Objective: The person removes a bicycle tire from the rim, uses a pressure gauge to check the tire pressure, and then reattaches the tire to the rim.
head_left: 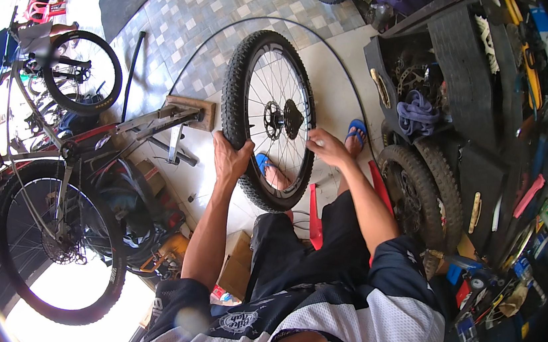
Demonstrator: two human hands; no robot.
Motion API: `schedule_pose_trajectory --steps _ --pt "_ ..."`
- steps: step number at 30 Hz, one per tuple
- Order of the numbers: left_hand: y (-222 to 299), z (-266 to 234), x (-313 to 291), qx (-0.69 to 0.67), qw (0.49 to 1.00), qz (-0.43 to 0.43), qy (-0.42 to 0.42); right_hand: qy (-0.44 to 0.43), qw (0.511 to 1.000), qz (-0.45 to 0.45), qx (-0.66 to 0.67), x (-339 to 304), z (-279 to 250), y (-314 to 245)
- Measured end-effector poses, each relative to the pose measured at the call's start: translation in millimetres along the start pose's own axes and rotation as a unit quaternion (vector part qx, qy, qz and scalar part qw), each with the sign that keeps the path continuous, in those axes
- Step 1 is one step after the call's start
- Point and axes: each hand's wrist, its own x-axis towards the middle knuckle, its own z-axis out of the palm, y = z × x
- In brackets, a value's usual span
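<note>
A bicycle wheel [235,87] with a knobby black tire stands upright between my hands, its spokes, brake rotor [273,119] and rear cassette [292,119] showing. My left hand [230,158] wraps round the tire at the near left, thumb toward the rim. On the opposite side, my right hand [327,146] is closed at the rim, the fingertips partly hidden there. Behind the spokes, one foot in a blue flip-flop [262,163] shows; the other blue flip-flop [357,127] is to the right.
At left, a bicycle [66,149] is by a repair stand with a wooden block [201,114]. A loose black tire [263,19] arcs on the tiled floor behind the wheel. To the right are a dark bin with a purple rag [418,113], knobby wheels [413,185] and scattered tools [475,286].
</note>
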Motion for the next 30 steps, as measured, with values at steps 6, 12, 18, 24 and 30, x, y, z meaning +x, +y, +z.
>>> schedule_pose_trajectory --steps 6,12,18,24,30 --pt "-5.3 -0.4 9.8 -0.007 1.0 0.012 -0.02 0.034 0.988 0.121 -0.091 -92.2 -74.8 49.7" --pt "22.5 -1.6 -7.6 0.023 0.997 0.043 -0.055 0.093 0.968 0.11 -0.206 -124.3 -88.2 23.3" --pt "5.6 7.3 -43.1 0.039 0.991 0.107 -0.066 0.153 0.937 -0.053 -0.309 -89.9 -89.3 -100.1" --pt "-42.9 8.1 -90.2 0.068 0.98 0.162 -0.091 0.154 0.805 -0.21 -0.534 -48.4 -95.7 -180.5" --pt "-133.1 -22.6 -128.1 0.085 0.973 0.21 -0.053 -0.087 0.77 -0.245 -0.582 -16.3 -88.4 -167.0"
